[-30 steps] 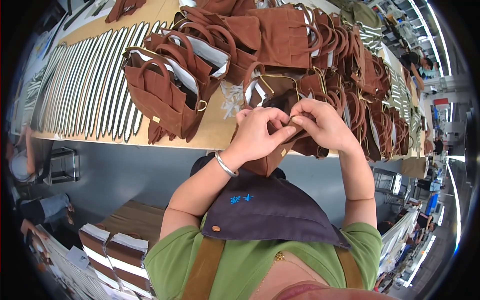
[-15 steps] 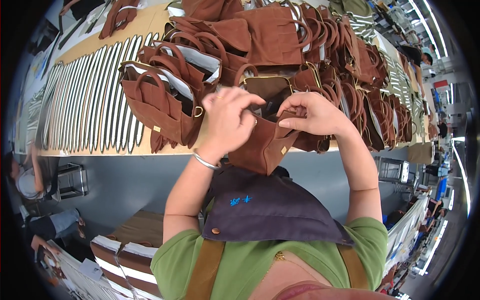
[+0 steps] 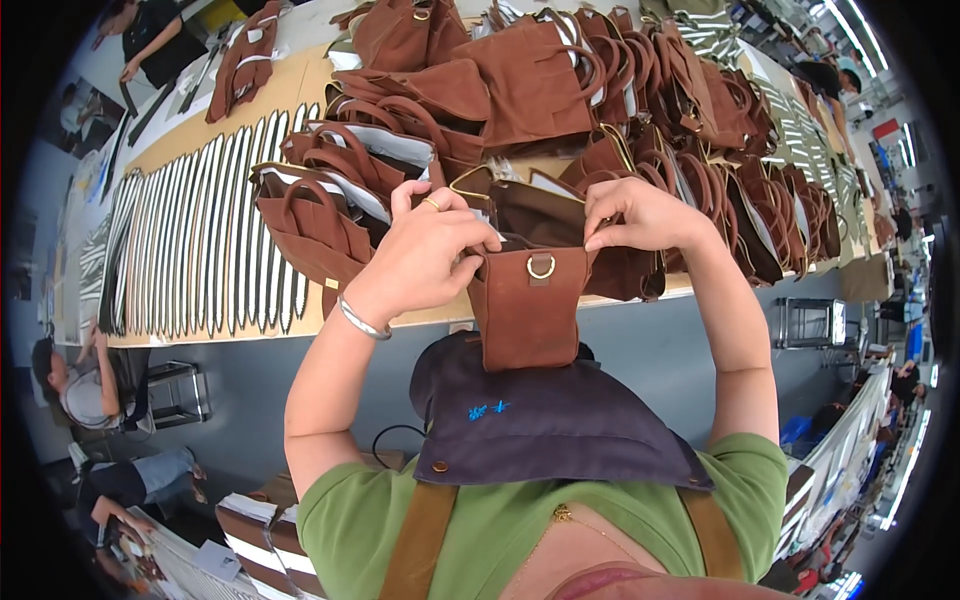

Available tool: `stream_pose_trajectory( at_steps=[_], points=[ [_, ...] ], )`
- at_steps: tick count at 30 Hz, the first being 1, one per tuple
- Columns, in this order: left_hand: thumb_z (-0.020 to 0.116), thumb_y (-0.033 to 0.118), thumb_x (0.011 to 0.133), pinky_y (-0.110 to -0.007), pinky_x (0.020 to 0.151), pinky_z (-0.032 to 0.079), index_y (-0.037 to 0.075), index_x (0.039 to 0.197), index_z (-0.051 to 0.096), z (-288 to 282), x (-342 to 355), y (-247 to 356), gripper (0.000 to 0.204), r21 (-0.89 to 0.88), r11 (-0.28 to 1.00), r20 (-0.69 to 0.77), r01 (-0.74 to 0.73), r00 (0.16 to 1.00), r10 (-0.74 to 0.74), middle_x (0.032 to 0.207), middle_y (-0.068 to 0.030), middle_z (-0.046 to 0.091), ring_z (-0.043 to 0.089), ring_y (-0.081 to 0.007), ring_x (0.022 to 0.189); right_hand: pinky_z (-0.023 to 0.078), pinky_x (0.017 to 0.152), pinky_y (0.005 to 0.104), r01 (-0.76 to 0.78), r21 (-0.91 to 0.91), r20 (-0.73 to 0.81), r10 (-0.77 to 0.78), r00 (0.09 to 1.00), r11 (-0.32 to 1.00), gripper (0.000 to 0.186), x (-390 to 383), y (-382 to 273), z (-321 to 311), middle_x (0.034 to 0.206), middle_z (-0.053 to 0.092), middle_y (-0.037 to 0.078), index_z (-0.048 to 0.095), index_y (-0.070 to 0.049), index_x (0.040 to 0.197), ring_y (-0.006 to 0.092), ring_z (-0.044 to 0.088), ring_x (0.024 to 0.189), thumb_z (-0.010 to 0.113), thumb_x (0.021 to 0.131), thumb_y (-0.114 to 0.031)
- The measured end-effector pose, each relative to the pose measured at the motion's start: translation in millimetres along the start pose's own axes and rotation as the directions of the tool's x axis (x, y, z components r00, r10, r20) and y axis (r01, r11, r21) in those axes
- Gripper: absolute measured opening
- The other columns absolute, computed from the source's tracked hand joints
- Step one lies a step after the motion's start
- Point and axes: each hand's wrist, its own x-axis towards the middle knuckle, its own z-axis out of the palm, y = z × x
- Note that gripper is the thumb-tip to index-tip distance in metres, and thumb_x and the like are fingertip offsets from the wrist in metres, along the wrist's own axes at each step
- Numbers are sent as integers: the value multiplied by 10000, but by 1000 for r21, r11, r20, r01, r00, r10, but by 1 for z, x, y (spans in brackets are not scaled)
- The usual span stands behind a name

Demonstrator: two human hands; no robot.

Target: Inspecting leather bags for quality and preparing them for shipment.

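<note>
Before me a brown leather handbag [image 3: 530, 320] has its narrow end turned my way, with a gold D-ring on a small tab near the top. My left hand [image 3: 425, 250] pinches its upper left corner between thumb and fingers. At the upper right corner my right hand [image 3: 640, 215] has thumb and fingertips closed on the rim. The bag's top stands open, its olive-brown lining and gold zip edge showing beyond my hands. Beside my left hand leans another brown handbag [image 3: 312, 225] with looped handles.
Many brown handbags [image 3: 535, 90] crowd the table ahead and to the right. Rows of black-edged white strips [image 3: 215, 230] lie at the left. Metal stools [image 3: 180, 392] stand on the grey floor. Several people work nearby, one in black [image 3: 152, 45] at the far left.
The handbag has turned from an angled view of its side to its narrow end with the D-ring. Both hands have shifted to its two upper corners.
</note>
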Motion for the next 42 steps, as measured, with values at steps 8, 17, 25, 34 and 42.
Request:
stream_pose_trajectory(
  at_steps=[8, 17, 25, 34, 42],
  points=[
    [744, 78, 722, -393, 965, 295, 124, 887, 677, -3, 29, -10, 184, -122, 992, 212, 43, 977, -16, 848, 28, 656, 537, -173, 918, 478, 789, 333, -109, -70, -223, 91, 971, 992, 111, -2, 9, -6, 964, 608, 54, 705, -42, 811, 215, 594, 907, 766, 760, -120],
    [790, 221, 716, -400, 1024, 261, 120, 807, 673, 13, 45, -30, 179, -217, 971, 342, 101, 940, -22, 1295, -101, 551, 503, -253, 1130, 494, 830, 414, -333, -414, -593, 26, 805, 847, 232, 19, -38, 33, 1008, 629, 137, 666, -40, 953, 342, 605, 902, 652, 726, -85],
    [763, 212, 759, -377, 933, 283, 122, 813, 664, 9, 46, -11, 144, -210, 977, 278, 29, 960, 32, 1054, -17, 600, 555, -214, 949, 525, 693, 321, -292, -35, -87, 288, 954, 956, 202, 29, -27, 21, 765, 705, 98, 685, 10, 922, 196, 684, 722, 656, 809, -155],
    [717, 240, 828, -367, 915, 250, 171, 898, 736, 6, 53, -2, 100, -223, 975, 209, -12, 976, 60, 1033, 22, 611, 547, -138, 932, 500, 621, 257, -237, 280, -65, 265, 962, 930, 167, 26, -12, 28, 743, 664, 33, 685, -4, 931, 101, 608, 653, 688, 838, -143],
    [754, 269, 785, -379, 957, 223, 179, 942, 747, 5, 59, 3, 181, -213, 976, 283, -41, 954, 101, 1112, 18, 616, 537, -154, 1021, 498, 633, 277, -230, 325, -81, 269, 960, 917, 202, 2, -16, 33, 770, 677, 40, 693, -20, 974, 115, 615, 682, 696, 830, -161]
  ],
)
